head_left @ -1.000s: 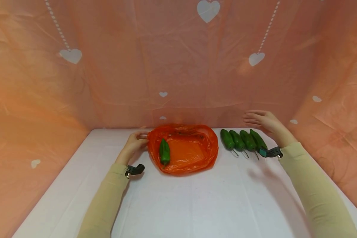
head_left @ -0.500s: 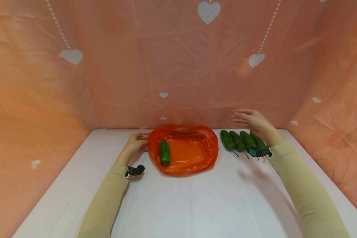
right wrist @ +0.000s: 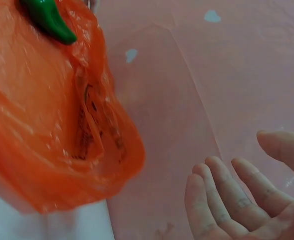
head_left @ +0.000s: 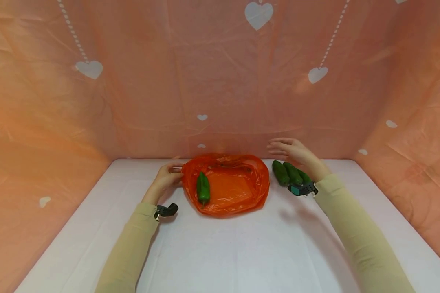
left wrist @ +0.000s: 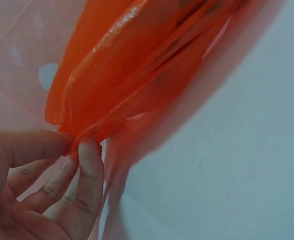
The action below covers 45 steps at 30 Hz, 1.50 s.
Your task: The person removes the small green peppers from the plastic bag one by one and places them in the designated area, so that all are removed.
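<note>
An orange plastic bag (head_left: 231, 187) lies spread wide on the table, its mouth facing up. One green pepper (head_left: 203, 189) rests inside at its left. My left hand (head_left: 166, 177) pinches the bag's left edge between thumb and index finger, as the left wrist view shows at the gathered plastic (left wrist: 112, 95). My right hand (head_left: 295, 152) is raised over the back right of the table, fingers extended and holding nothing; in the right wrist view its fingers (right wrist: 244, 202) point toward the bag. Below it lie more green peppers (head_left: 280, 173), partly hidden by the right wrist and its camera.
A white cloth covers the table (head_left: 227, 252). Pink-orange sheeting with white hearts (head_left: 220, 81) hangs close behind the bag and along both sides. Dark print (right wrist: 89, 120) shows on the bag's inner wall.
My right hand has moved left, from above the rightmost peppers toward the bag, and now covers some of the row. The left hand, the bag and the pepper in it stay put.
</note>
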Each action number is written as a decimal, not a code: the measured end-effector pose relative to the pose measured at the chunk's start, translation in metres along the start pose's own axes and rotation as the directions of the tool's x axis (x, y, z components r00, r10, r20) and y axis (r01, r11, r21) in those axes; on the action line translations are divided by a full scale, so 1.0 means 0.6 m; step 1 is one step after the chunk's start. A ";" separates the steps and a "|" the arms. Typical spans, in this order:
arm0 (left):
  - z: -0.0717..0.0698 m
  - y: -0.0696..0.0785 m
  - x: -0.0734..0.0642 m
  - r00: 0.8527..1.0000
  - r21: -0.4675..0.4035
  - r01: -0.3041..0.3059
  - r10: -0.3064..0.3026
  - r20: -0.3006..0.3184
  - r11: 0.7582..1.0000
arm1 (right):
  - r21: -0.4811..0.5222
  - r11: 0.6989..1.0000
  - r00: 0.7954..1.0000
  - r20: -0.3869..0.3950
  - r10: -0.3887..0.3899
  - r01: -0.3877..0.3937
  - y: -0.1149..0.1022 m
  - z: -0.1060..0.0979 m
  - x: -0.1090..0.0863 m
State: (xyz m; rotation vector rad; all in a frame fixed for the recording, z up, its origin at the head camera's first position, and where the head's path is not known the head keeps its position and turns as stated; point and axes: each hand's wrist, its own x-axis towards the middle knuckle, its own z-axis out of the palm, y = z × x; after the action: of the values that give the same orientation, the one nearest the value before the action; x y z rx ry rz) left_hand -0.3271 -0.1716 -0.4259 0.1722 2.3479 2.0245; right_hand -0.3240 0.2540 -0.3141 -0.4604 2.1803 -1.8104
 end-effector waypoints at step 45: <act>0.010 0.007 0.006 0.999 -0.048 0.033 -0.031 0.034 0.998 | 0.158 0.976 0.981 0.144 0.130 -0.153 0.078 0.217 0.072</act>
State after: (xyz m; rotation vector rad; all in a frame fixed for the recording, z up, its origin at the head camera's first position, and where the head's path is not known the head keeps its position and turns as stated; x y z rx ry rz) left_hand -0.3299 -0.1648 -0.4228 0.1644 2.2654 2.0453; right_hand -0.3146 0.1275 -0.3839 -0.3661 1.9027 -1.8128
